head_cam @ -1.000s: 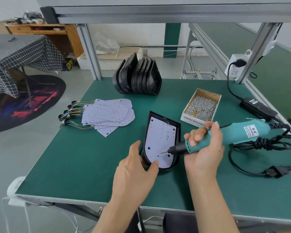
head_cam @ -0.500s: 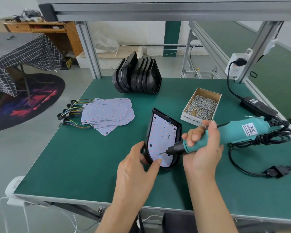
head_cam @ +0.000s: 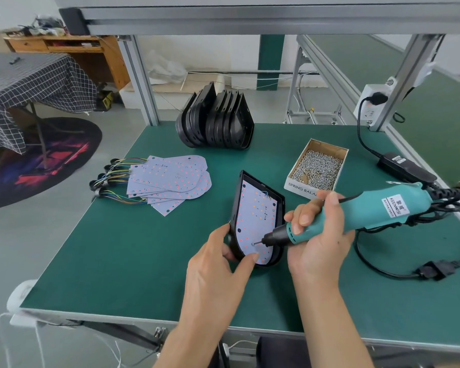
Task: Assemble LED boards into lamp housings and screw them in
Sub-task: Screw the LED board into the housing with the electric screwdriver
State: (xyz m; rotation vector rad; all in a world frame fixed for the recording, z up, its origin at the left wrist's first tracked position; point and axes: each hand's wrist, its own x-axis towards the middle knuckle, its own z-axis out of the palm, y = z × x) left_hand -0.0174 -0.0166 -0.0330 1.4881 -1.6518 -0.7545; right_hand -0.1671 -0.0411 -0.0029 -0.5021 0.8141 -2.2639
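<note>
1. Two hands work at centre frame: the left hand (head_cam: pixel 218 264) grips the near rim of the black lamp housing (head_cam: pixel 258 219), its LED board (head_cam: pixel 255 216) seated inside.
2. Her right hand (head_cam: pixel 322 235) wraps the teal electric screwdriver (head_cam: pixel 356 211), bit touching the board.
3. Spare LED boards (head_cam: pixel 170 179) lie left; screw box (head_cam: pixel 319 166) upper right.

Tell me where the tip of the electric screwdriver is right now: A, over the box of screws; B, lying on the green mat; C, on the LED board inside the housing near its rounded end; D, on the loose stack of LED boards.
C: the right hand holds the electric screwdriver with its bit down on the LED board near the rounded end of the housing, which the left hand steadies.
</note>
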